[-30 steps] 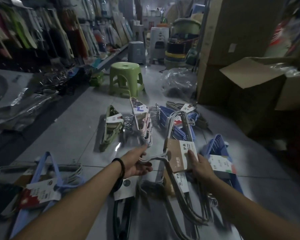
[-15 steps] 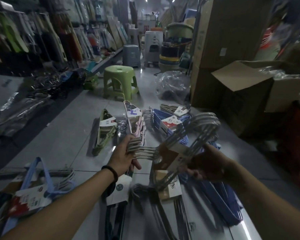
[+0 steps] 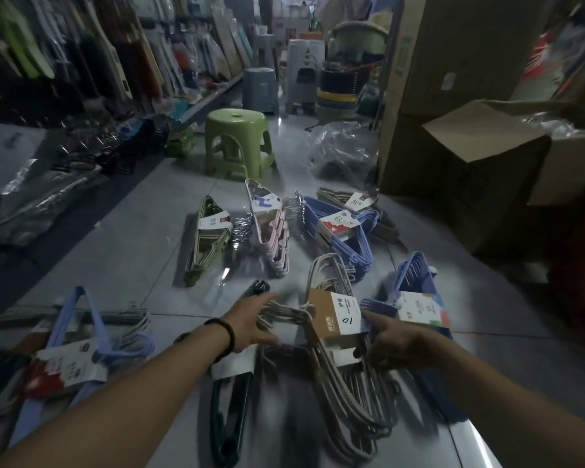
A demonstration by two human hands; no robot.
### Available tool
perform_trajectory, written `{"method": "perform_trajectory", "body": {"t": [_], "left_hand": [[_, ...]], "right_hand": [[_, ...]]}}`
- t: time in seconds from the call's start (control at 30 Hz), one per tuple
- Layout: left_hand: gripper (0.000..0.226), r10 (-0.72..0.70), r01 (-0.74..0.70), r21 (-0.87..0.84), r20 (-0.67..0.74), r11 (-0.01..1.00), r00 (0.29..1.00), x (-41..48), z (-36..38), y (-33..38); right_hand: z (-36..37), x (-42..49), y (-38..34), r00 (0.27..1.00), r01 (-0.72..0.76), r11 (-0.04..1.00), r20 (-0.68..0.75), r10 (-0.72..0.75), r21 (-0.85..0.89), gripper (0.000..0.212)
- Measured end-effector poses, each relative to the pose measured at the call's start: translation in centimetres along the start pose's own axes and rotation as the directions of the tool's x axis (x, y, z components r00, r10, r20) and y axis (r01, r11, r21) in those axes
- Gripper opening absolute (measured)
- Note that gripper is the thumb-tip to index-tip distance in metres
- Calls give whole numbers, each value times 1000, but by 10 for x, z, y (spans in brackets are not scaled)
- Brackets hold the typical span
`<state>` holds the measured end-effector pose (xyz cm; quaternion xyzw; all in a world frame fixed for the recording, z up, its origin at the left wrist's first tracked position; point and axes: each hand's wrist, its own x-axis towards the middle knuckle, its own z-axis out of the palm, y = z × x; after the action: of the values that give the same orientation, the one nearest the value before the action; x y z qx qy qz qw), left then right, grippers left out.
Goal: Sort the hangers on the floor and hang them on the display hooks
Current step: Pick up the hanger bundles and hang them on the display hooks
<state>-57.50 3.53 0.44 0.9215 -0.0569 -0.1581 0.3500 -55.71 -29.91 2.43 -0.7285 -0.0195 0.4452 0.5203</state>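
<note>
Several bundles of hangers lie on the tiled floor. Both hands are on a grey bundle with a brown card label (image 3: 331,319), low over another grey bundle (image 3: 352,417). My left hand (image 3: 250,320) grips its hooks and is blurred. My right hand (image 3: 397,337) holds the label side with the index finger stretched along the card. Farther off lie an olive bundle (image 3: 206,238), a pink bundle (image 3: 267,224) and a blue bundle (image 3: 345,231). A dark blue bundle (image 3: 416,285) is at the right, a light blue one (image 3: 81,339) at the left, a dark green one (image 3: 230,410) under my left wrist.
A green plastic stool (image 3: 237,140) stands beyond the bundles, with a clear plastic bag (image 3: 345,153) beside it. Cardboard boxes (image 3: 453,96) close off the right. Display racks of goods (image 3: 81,62) line the left wall, with black hangers (image 3: 108,157) heaped below.
The grey bundle was lifted and tilted to the right half a second ago; now it is lowered, lying lengthwise again over the other grey bundle, with both hands still on it.
</note>
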Motion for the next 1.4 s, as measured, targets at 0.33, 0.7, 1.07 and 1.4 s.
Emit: {"method": "perform_trajectory", "body": {"t": [0.33, 0.7, 1.07, 1.4], "left_hand": [[77, -83, 72, 232, 38, 970, 996, 23, 73, -27], [64, -126, 143, 185, -99, 972, 987, 3, 42, -54], [25, -346, 571, 268, -576, 776, 741, -146, -85, -190], [151, -853, 863, -62, -203, 501, 481, -221, -74, -262]], "right_hand": [[45, 31, 56, 927, -224, 913, -365, 90, -342, 96], [72, 41, -5, 866, -271, 662, -477, -149, -699, 65], [227, 150, -101, 977, 115, 623, -25, -211, -774, 28], [361, 219, -108, 995, 60, 935, -57, -84, -349, 39]]}}
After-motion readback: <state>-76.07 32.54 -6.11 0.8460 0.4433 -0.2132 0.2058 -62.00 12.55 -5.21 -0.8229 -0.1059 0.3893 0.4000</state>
